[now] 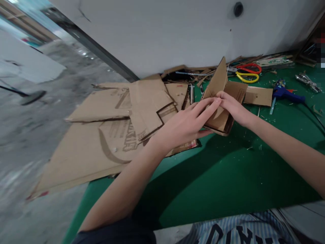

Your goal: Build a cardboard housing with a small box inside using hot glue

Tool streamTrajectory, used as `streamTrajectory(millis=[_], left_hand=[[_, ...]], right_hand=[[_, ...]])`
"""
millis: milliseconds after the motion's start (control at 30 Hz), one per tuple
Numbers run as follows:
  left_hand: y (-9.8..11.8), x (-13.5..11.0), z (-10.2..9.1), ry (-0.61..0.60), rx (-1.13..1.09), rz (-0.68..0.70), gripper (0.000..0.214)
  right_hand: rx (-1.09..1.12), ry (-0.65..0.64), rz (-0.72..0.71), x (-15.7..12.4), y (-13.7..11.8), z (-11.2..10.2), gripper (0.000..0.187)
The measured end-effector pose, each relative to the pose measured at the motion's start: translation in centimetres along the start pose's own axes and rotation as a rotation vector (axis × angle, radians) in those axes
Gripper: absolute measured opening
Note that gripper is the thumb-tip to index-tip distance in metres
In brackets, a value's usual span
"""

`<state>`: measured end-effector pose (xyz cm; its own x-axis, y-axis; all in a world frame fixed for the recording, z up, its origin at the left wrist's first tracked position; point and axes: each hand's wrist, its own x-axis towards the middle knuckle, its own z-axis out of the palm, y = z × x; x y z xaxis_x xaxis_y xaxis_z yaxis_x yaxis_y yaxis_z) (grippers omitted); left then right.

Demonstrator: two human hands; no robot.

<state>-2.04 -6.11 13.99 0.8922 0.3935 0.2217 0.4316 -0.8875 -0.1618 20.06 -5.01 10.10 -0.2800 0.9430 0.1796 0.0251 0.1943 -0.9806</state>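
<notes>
On the green mat point(228, 176), just right of the flat cardboard sheets point(96, 145), a folded cardboard piece point(218, 79) is held propped open, 1 flap upright. It is judged light and stiff across each panel, but easily creased or crushed; it is best taken by the panel edges near the fold. It is pinched by the left hand point(185, 123), fingers stretched over and thumb under, and gripped at the fold by the half-closed right hand point(233, 106). Brown printed lettering on the largest sheet cannot be read; dark shirt letters are cut off.
</notes>
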Motion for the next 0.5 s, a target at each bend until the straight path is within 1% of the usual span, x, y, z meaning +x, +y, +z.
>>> streamTrajectory(millis=[100,200,267,333,433,500], left_hand=[[-0.1,0.5,1.0,0.076,-0.017,-0.011,0.087],[-0.3,1.4,2.7,0.142,-0.041,-0.091,0.086],[-0.4,1.9,3.7,0.163,-0.072,-0.134,0.088],[-0.6,2.0,4.4,0.191,-0.107,-0.142,0.092],[-0.9,1.6,4.8,0.236,-0.160,-0.135,0.097],[-1.1,1.2,4.7,0.227,-0.198,-0.118,0.095]], right_hand=[[-0.137,-0.033,-0.136,0.0,-0.2,-0.7,0.038],[-0.259,0.036,-0.250,0.1,0.1,-1.5,0.025],[-0.305,0.085,-0.277,0.3,0.5,-1.8,0.023],[-0.326,0.112,-0.287,0.4,0.9,-1.9,0.026],[-0.329,0.133,-0.288,0.6,1.2,-1.8,0.027],[-0.308,0.137,-0.270,0.5,1.2,-1.8,0.028]])
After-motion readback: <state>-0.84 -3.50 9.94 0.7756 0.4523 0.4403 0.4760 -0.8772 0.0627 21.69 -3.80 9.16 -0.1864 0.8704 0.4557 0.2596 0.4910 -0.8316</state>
